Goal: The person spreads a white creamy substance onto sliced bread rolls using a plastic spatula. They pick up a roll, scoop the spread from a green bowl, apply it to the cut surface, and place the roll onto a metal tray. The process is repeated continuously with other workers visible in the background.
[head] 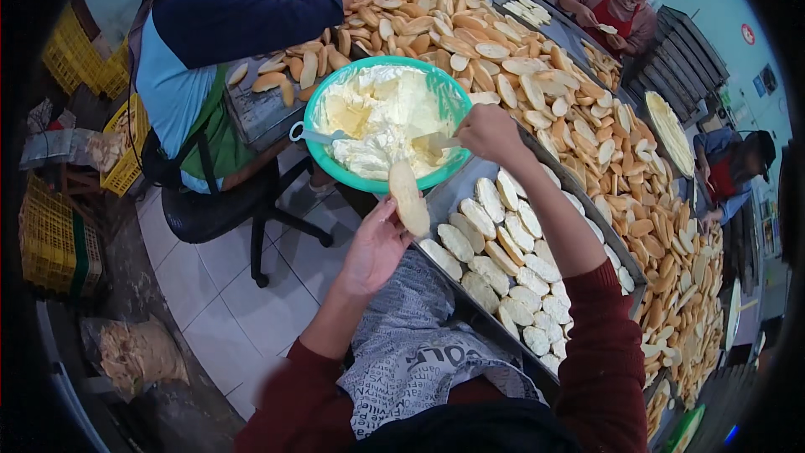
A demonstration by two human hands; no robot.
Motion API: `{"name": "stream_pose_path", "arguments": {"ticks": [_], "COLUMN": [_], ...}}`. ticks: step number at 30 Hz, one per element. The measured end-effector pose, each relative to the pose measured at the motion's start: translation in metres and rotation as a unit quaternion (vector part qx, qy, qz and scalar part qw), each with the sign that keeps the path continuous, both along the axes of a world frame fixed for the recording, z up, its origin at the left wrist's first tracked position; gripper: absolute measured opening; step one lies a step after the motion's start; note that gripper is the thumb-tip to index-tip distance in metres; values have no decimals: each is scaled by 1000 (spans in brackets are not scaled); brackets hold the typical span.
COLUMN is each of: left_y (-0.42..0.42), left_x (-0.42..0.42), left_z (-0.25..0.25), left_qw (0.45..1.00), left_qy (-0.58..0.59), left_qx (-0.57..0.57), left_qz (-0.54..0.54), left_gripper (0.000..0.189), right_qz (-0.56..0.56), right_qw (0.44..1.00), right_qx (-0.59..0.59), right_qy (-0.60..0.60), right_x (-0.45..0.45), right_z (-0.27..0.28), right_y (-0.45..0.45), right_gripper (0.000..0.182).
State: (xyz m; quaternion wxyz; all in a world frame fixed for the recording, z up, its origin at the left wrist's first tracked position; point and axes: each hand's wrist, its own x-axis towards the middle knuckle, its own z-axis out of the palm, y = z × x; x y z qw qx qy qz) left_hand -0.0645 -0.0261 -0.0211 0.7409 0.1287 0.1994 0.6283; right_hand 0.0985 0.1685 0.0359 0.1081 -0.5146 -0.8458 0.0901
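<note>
My left hand (376, 250) grips an oval bread slice (410, 199) upright at the near rim of a green plastic bowl (312, 152). Pale yellow cream (377, 123) fills much of the bowl and smears its inner wall. Inside it, the flat blade of a spatula (435, 142) touches the cream, its handle closed in my right hand (494, 135). A second utensil with a ring-ended pale handle (317, 134) rests over the bowl's left rim. Below my right forearm, a metal tray (462, 185) carries rows of cream-coated bread slices (519, 231).
A large heap of bread slices (503, 69) covers the table. At left, a co-worker's dark sleeve (245, 22) reaches into it, beside an office chair (251, 201). Two other people work at the far right. Yellow crates (60, 236) and a bag of bread pieces (138, 352) sit at left.
</note>
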Motion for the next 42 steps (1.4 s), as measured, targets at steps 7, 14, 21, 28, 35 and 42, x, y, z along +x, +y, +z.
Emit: {"name": "stream_pose_path", "arguments": {"ticks": [7,14,21,28,35,42], "left_y": [5,16,28,33,32,28], "left_x": [-15,-16,3,22,15,32], "left_z": [-6,-13,-5,-1,1,11], "left_qw": [996,992,999,999,999,998], "left_qy": [57,67,24,2,-3,45], "left_qx": [27,18,17,25,11,25], "left_qz": [59,103,42,31,30,25], "left_gripper": [36,36,38,40,43,37], "right_qz": [-40,-120,-62,35,82,79], "right_qw": [939,805,833,918,925,916], "right_qx": [-269,-376,-112,143,321,355], "right_qy": [209,443,538,369,187,167], "right_x": [51,76,68,66,106,105], "right_z": [-7,-14,-33,-43,-17,10], "right_y": [11,-30,-132,-169,-185,-195], "right_gripper": [19,25,26,44,60,58]}}
